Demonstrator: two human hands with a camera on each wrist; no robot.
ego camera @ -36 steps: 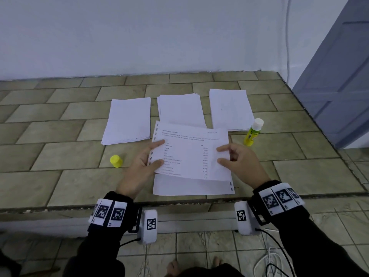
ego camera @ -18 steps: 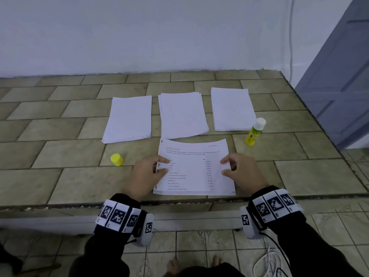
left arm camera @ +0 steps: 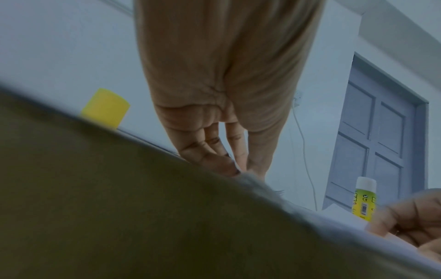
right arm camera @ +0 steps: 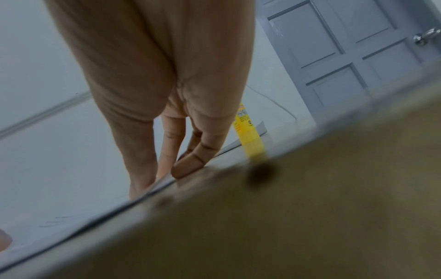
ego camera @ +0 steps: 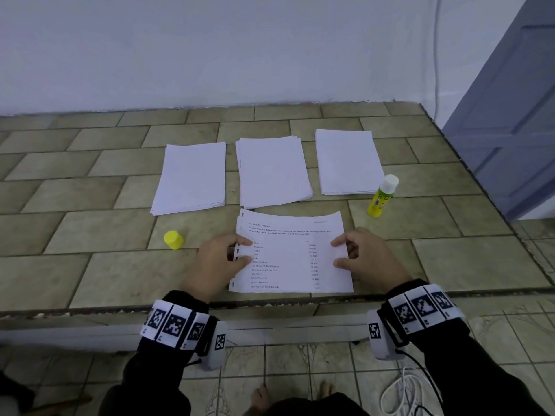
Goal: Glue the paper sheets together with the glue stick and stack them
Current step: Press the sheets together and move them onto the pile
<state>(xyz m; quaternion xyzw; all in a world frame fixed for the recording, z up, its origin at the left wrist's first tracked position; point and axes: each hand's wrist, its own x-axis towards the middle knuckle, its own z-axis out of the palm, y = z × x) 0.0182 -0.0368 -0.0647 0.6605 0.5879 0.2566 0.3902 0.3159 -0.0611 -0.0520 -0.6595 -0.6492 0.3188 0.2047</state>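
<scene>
A printed sheet (ego camera: 288, 253) lies near the tiled counter's front edge, on top of another sheet whose top-left corner peeks out. My left hand (ego camera: 244, 252) pinches the printed sheet's left edge, seen close up in the left wrist view (left arm camera: 238, 169). My right hand (ego camera: 338, 253) pinches its right edge, with the thumb on top in the right wrist view (right arm camera: 164, 177). The yellow glue stick (ego camera: 383, 196) stands upright and uncapped to the right, beyond my right hand. Its yellow cap (ego camera: 173, 239) sits left of my left hand.
Three stacks of blank paper lie in a row behind the sheet: left (ego camera: 190, 178), middle (ego camera: 273, 171), right (ego camera: 348, 162). A white wall closes the back of the counter (ego camera: 90, 235). A grey door (ego camera: 510, 115) is at the right. A white cable (ego camera: 402, 391) lies on the floor.
Both hands have brought the printed sheet down and towards me. It was held tilted above the lower sheet and now lies flat, covering it almost fully.
</scene>
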